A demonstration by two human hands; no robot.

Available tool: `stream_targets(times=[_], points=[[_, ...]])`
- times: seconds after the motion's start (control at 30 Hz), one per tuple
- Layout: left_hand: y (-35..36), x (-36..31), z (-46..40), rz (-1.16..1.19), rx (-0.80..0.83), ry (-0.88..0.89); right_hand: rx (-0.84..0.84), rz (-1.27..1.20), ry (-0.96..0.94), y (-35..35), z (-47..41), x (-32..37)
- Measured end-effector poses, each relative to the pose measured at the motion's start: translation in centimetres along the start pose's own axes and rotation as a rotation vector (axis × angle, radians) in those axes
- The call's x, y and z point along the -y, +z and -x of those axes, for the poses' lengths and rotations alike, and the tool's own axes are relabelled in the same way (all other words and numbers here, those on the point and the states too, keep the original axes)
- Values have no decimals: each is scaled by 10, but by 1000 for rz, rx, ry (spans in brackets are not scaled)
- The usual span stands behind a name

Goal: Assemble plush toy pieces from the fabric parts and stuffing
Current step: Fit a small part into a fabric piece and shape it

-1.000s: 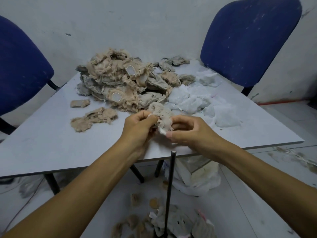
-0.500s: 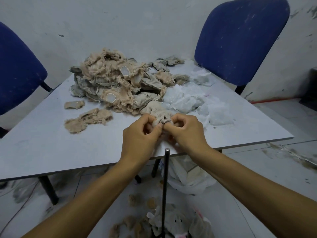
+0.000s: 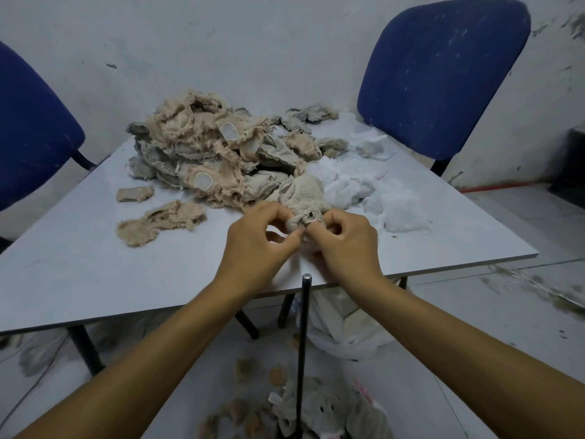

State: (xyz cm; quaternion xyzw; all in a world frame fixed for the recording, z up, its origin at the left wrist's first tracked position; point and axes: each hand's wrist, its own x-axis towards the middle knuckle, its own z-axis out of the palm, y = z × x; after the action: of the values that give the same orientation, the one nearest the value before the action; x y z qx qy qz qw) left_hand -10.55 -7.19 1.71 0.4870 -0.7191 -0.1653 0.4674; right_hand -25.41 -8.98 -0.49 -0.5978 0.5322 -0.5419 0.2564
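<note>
**Over the near table edge, two hands work one plush piece**

Between the two hands, a pale plush piece (image 3: pixel 304 198) is held just above the grey table (image 3: pixel 95 267). The left hand (image 3: pixel 256 239) pinches its lower edge between thumb and curled fingers; the right hand (image 3: pixel 345 240) pinches the same edge from the other side, fingertips nearly meeting the left's. Just beyond the grip lies a big heap of tan fabric parts (image 3: pixel 205 153); off to the right of it sits loose white stuffing (image 3: pixel 373 191). Left of the hands, two small tan scraps (image 3: pixel 158 220) lie apart on the table. Below the grip a thin dark rod (image 3: pixel 304 343) stands upright, with finished plush toys (image 3: pixel 326 410) on the floor around its foot. Blue chairs (image 3: pixel 443 74) flank the table.
</note>
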Motion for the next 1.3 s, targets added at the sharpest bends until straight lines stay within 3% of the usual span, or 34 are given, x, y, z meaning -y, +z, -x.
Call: stream_targets(times=[0.2, 0.37, 0.47, 0.53, 0.57, 0.7, 0.77, 0.87, 0.93, 1.03, 1.13, 1.23, 1.3], points=[[19, -3, 14, 33, -5, -99, -40, 19, 89, 0, -7, -1], [11, -1, 10, -212, 13, 90, 106, 25, 161, 1, -12, 2], [-4, 10, 0, -187, 17, 101, 361, -134, 222, -9, -18, 5], [-9, 14, -5, -97, -9, -8, 556, -169, 212, -16, -19, 5], [-9, 15, -6, -76, -26, -71, 564, -127, 186, -16, -17, 5], [2, 8, -7, 11, -18, -210, 323, -98, 158, -9, -12, 3], [4, 3, -5, 46, 21, -169, 241, -49, 148, -6, -13, 1], [11, -6, 4, -115, 86, -13, 96, 116, 138, -4, -16, -3], [9, -7, 2, -174, 91, 87, 98, 6, 214, -4, -18, -3], [-9, 2, -10, -308, 165, 295, 252, -108, 286, -7, -20, -1], [-21, 12, -14, -199, 360, 117, 410, -195, 324, -11, -24, 1], [-17, 23, -16, -198, 268, -33, 429, -453, 388, -19, -26, 2], [-16, 28, -20, -141, 229, -162, 397, -475, 322, -22, -22, 1]])
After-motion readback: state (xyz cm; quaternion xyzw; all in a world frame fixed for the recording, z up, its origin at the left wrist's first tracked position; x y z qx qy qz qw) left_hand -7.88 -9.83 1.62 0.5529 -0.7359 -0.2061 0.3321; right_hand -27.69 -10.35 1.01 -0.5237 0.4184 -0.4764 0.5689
